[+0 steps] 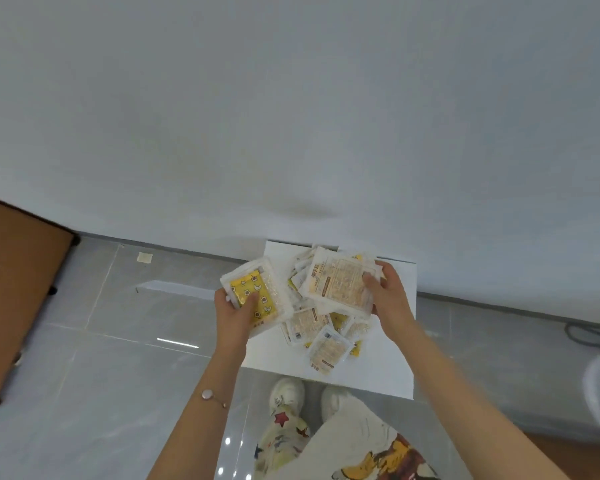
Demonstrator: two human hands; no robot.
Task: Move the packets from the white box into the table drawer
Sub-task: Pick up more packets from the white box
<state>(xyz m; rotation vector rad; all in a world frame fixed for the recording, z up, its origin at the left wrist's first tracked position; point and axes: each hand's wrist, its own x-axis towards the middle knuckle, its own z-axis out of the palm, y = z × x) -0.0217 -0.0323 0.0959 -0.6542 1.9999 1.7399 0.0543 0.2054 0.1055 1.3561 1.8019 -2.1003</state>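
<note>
A white box point(368, 375) stands on the floor against the wall, with several packets point(329, 349) lying loose inside it. My left hand point(234, 315) grips a stack of packets point(253, 289) with a yellow printed face, held over the box's left edge. My right hand point(390, 299) grips another stack of pale packets point(340, 282) with printed text, held above the box's far side. The table drawer is not visible.
A brown wooden table top point(18, 289) juts in at the left. Grey glossy floor tiles point(118, 375) lie around the box. My white shoes point(286, 396) stand just in front of it. A dark cable point(589, 336) lies at the right by the white wall point(291, 116).
</note>
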